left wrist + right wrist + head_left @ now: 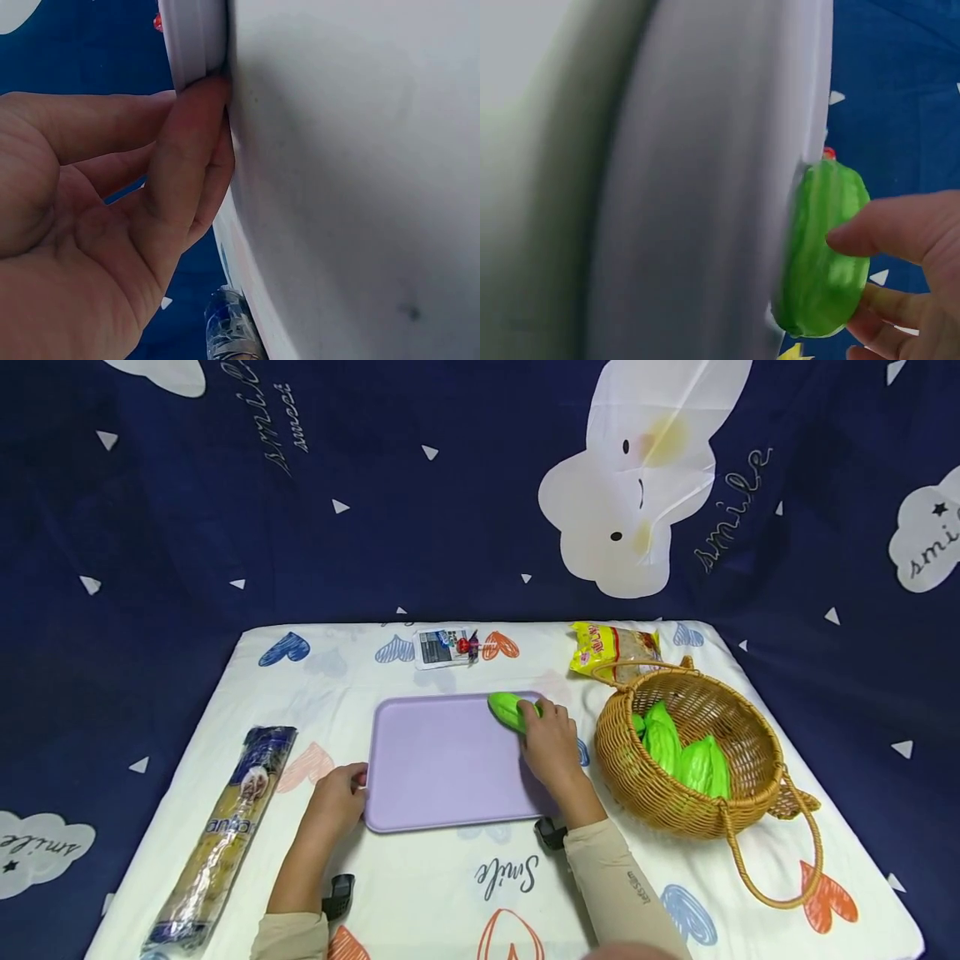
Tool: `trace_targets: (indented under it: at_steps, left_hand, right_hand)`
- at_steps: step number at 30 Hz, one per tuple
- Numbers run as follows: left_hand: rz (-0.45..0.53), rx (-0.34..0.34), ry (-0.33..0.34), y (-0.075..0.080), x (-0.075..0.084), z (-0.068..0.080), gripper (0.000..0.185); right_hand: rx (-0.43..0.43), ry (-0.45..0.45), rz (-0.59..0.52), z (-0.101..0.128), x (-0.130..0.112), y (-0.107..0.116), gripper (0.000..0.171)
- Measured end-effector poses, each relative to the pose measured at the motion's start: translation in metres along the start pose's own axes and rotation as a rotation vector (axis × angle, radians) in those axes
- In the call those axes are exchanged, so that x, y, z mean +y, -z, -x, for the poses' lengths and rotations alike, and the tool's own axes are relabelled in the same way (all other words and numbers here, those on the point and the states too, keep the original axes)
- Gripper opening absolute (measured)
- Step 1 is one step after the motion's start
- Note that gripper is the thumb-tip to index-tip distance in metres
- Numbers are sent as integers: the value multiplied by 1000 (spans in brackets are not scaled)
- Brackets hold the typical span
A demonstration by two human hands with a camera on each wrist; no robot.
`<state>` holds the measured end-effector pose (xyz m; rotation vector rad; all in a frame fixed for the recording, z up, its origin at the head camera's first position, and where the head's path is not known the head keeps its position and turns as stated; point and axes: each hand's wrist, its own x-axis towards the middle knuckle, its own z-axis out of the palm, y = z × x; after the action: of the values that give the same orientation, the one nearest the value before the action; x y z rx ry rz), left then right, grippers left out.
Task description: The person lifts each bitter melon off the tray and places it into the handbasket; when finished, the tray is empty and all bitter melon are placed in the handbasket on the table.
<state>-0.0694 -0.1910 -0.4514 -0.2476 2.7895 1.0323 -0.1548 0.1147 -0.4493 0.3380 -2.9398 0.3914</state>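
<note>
A lilac tray lies in the middle of the table. My right hand holds a green ridged gourd at the tray's far right corner; in the right wrist view the gourd sits against the tray's rim, pinched by my fingers. My left hand rests at the tray's left edge, fingers straight, and its fingertips press against the tray's rim. A woven basket to the right holds several more green gourds.
A long noodle packet lies at the left of the table. A small packet and a yellow snack bag lie at the far edge. A dark blue printed cloth hangs behind.
</note>
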Motion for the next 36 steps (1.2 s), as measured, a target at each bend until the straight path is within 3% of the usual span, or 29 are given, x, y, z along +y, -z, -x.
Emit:
trace_targets:
  at_steps: [9, 13, 17, 22, 25, 30, 36]
  left_hand:
    - [5, -7, -5, -1, -2, 3, 39]
    - [-1, -23, 19, 3, -5, 8, 40]
    - [-21, -30, 30, 6, -2, 7, 40]
    - [-26, -37, 21, 2, 2, 1, 41]
    - [-33, -34, 12, 0, 2, 0, 40]
    - [-41, -26, -6, 1, 1, 0, 40]
    - [-38, -29, -11, 2, 1, -1, 39]
  right_hand:
    - [92, -21, 36, 4, 0, -7, 44]
    - [129, 12, -26, 13, -12, 1, 50]
    - [204, 21, -109, 23, -20, 31, 54]
    - [335, -7, -213, 41, -11, 83, 54]
    - [412, -64, -251, 55, 1, 104, 54]
    - [490, -229, -265, 77, 30, 123, 53]
    - [449, -425, -230, 92, 64, 125, 53]
